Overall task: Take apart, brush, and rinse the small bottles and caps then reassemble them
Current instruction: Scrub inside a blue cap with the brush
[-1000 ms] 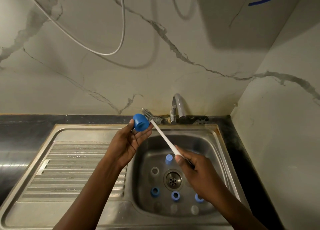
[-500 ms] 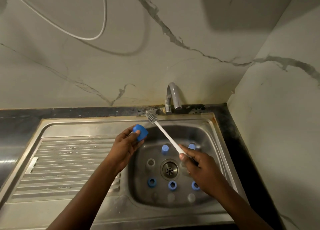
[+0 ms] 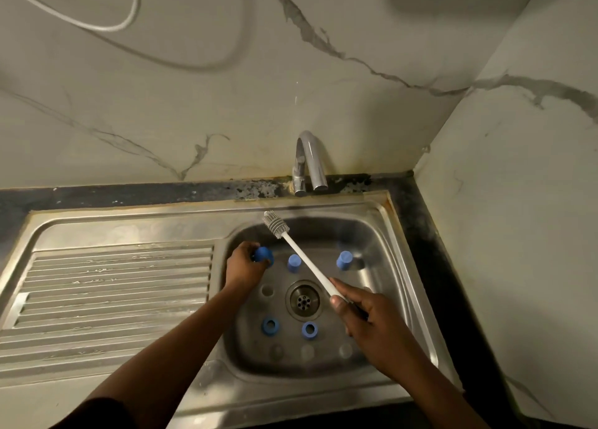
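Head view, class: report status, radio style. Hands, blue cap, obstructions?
Left hand grips blue cap, low in basin. Right hand holds brush, bristles clear of cap. Loose caps stand round drain; none blocking.

1. The drain [image 3: 304,300] sits mid-floor in the sink basin [image 3: 388,267].
2. The faucet [image 3: 310,163] stands behind the drain, on the rim.
3. The drainboard [image 3: 113,292] lies left of the drain.
4. Just behind the drain stand the middle cap [image 3: 293,263] and, rightward, the right cap [image 3: 344,260].
5. Behind-left of the drain, the left hand [image 3: 242,268] holds the held cap [image 3: 263,256].
6. The lone small bottle [image 3: 267,290] stands just left of the drain.
7. In front of the drain lie the left upturned cap [image 3: 270,325] and the right upturned cap [image 3: 309,330], with the row of small bottles [image 3: 307,352] nearer still.
8. The brush [image 3: 301,260] slants from behind the drain to the right hand [image 3: 369,325], right of the drain.
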Demonstrator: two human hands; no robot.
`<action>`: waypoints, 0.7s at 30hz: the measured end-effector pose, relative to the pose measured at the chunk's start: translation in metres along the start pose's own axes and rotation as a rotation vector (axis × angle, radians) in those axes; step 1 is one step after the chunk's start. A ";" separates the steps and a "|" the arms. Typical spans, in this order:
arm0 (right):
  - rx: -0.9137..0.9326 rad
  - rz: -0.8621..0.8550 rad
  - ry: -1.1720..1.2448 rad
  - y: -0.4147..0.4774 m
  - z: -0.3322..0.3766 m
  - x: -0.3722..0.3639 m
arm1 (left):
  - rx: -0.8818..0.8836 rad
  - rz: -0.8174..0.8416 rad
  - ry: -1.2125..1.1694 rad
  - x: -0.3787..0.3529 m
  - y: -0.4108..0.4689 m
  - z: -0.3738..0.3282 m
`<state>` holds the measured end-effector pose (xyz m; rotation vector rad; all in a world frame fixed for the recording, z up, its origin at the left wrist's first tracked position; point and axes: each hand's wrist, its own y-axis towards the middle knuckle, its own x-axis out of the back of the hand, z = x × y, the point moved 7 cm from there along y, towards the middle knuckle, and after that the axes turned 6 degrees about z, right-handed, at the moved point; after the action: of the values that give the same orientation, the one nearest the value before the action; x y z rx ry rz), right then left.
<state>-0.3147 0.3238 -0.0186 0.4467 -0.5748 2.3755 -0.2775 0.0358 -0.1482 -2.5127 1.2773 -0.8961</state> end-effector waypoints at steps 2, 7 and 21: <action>-0.023 0.004 0.011 -0.001 -0.003 0.000 | 0.029 -0.003 0.013 -0.005 0.008 0.008; -0.072 0.002 0.049 0.004 -0.009 -0.002 | 0.088 0.015 0.105 -0.019 0.028 0.022; -0.121 -0.042 0.024 0.004 -0.028 0.000 | 0.307 0.088 0.174 -0.050 0.058 0.067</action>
<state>-0.3217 0.3347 -0.0434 0.3726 -0.6877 2.2882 -0.2997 0.0324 -0.2476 -2.1665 1.1824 -1.2098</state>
